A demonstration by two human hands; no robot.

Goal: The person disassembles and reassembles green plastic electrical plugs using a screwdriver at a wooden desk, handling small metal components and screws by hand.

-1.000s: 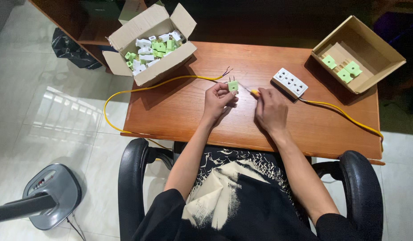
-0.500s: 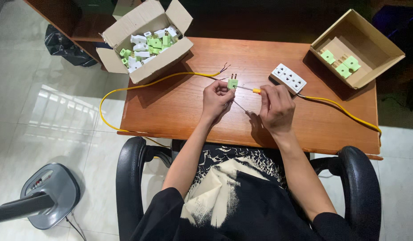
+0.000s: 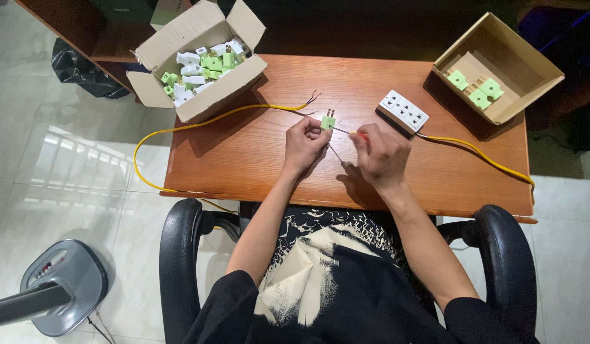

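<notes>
Bare wooden table [image 3: 244, 159] lies open around both hands, boxes at the far corners. The left hand [image 3: 304, 145] pinches a green plug [image 3: 327, 121]; the right hand [image 3: 382, 155] is closed around a screwdriver [image 3: 346, 132].

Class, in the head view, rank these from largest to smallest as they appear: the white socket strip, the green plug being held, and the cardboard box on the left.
1. Cardboard box
2. White socket strip
3. Green plug, held in the left hand

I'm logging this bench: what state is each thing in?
Small green plug: pinched in left hand, prongs up.
Thin red-handled screwdriver: held in right hand, tip at plug.
Yellow cable: loose, bare-ended.
White socket strip: flat on desk.
Both cardboard boxes: open.
</notes>
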